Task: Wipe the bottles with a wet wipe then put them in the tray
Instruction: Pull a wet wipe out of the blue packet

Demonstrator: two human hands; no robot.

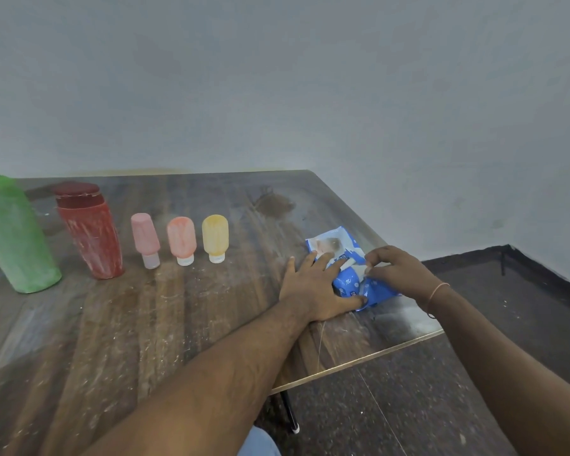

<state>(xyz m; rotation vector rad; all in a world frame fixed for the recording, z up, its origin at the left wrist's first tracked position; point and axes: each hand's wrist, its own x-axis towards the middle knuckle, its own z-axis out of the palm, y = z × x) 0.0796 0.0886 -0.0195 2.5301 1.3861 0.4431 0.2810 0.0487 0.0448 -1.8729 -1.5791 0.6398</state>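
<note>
Two bare forearms reach over a dusty wooden surface. Five dusty bottles stand in a row at left: green bottle, red bottle, then three small ones. Near the right edge, the left hand lies flat, fingers straight, pressing a blue wipes pack; the right hand pinches its white wipe.

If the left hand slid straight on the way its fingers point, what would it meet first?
The left hand lies flat, fingers pointing up-right across the blue wipes packet, which it already touches. Beyond the packet only bare table shows up to the far edge, though depth is unclear.
</note>
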